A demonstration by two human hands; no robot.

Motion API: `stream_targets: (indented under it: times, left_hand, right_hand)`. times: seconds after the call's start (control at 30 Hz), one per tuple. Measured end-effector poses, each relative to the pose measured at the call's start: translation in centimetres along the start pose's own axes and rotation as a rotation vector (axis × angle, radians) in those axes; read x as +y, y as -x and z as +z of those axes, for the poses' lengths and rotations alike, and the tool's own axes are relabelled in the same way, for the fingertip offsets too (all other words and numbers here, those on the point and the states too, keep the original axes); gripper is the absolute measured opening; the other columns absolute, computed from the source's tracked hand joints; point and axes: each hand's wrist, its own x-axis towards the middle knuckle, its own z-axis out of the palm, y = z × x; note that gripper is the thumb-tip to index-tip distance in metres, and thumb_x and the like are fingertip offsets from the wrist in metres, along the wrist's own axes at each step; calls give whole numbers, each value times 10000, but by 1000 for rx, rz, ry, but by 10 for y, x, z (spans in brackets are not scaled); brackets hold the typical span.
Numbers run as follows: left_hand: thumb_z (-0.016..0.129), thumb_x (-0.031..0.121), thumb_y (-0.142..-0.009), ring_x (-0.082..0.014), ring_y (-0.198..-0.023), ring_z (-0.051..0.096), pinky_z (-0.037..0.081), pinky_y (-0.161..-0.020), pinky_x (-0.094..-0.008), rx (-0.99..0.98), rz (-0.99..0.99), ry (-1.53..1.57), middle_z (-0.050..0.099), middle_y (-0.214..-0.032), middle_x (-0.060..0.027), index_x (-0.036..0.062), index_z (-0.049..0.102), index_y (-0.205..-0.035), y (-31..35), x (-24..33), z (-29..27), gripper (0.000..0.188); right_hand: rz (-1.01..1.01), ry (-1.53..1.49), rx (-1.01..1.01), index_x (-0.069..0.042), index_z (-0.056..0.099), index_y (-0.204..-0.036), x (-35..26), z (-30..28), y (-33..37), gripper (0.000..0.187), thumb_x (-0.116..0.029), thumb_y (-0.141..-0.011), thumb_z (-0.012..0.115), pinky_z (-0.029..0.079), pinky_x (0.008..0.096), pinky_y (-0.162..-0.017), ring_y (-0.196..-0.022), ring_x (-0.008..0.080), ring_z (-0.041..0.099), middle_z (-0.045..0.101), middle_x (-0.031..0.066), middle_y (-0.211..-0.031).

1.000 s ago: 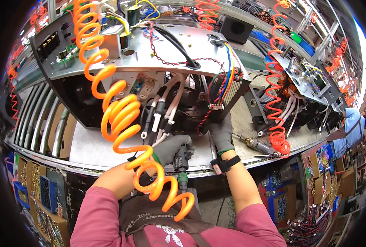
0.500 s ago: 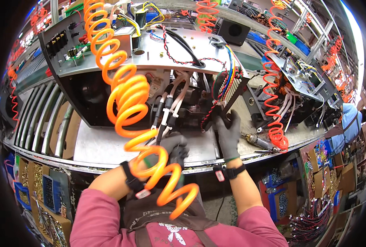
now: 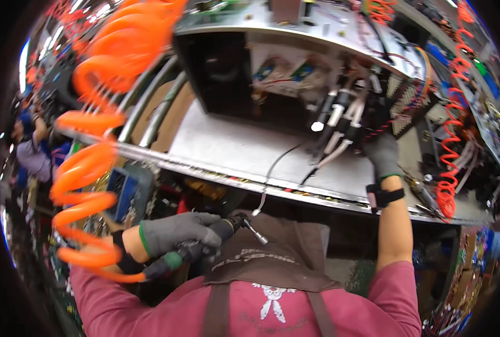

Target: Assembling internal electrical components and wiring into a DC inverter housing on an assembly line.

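My left hand [image 3: 174, 231], in a grey glove, is closed around an air ratchet wrench [image 3: 225, 228] in front of my apron. The wrench has a black body and a silver socket bit at its head. An orange coiled hose [image 3: 87, 196] joins its rear end. My gloved right hand [image 3: 382, 156] reaches into the right side of an open metal chassis [image 3: 236, 23], below its slotted grille. Its fingers are blurred and partly hidden among dark parts. Beside it, thick white and black cables [image 3: 340, 121] hang out of the chassis front.
The chassis stands on a metal workbench [image 3: 222, 140] with metal rollers [image 3: 163, 109] to its left. Another air tool [image 3: 423, 194] lies to the right by a red coiled hose [image 3: 446, 168]. A second chassis [image 3: 486, 112] stands beyond. Another person [image 3: 36, 151] is at far left.
My left hand has drawn the wrench back from the cables, leftward and toward my body, and the hose swung with it. My view has turned left. My right hand stays at the chassis.
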Motion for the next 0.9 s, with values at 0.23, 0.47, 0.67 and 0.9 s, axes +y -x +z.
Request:
stream_targets:
  times: [0.23, 0.47, 0.67, 0.9]
  left_hand:
    - [513, 83, -805, -258, -910, 564, 459, -794, -314, -3, 307, -750, 566, -959, -113, 26, 580, -1039, 40, -15, -48, 250]
    - [610, 110, -749, -179, -819, 599, 460, -701, -277, 166, -12, -511, 600, -867, -35, 97, 654, -946, 21, 15, -87, 203]
    - [669, 133, -734, -117, -698, 615, 511, -612, -226, 316, -160, -407, 607, -820, -60, -24, 540, -1097, 9, 41, -106, 415]
    - [652, 112, -773, -114, -722, 623, 523, -691, -219, 320, -138, -334, 606, -917, -56, -5, 557, -1090, 8, 42, -115, 351]
  right_hand:
    - [-70, -218, 162, -46, 607, -779, -14, 6, 25, 212, -247, -714, 621, 482, 464, -702, -796, 384, 594, 608, 186, -797]
    - [-39, -276, 131, -33, 577, -799, -6, 10, 24, 201, -190, -689, 638, 469, 475, -702, -790, 399, 580, 595, 195, -810]
    - [59, -245, 78, -30, 605, -887, -13, 3, 25, 254, -210, -711, 642, 465, 465, -732, -868, 406, 583, 619, 212, -875]
    - [22, -344, 35, -20, 591, -939, -22, -8, 37, 216, -165, -780, 607, 469, 415, -744, -845, 370, 596, 620, 185, -908]
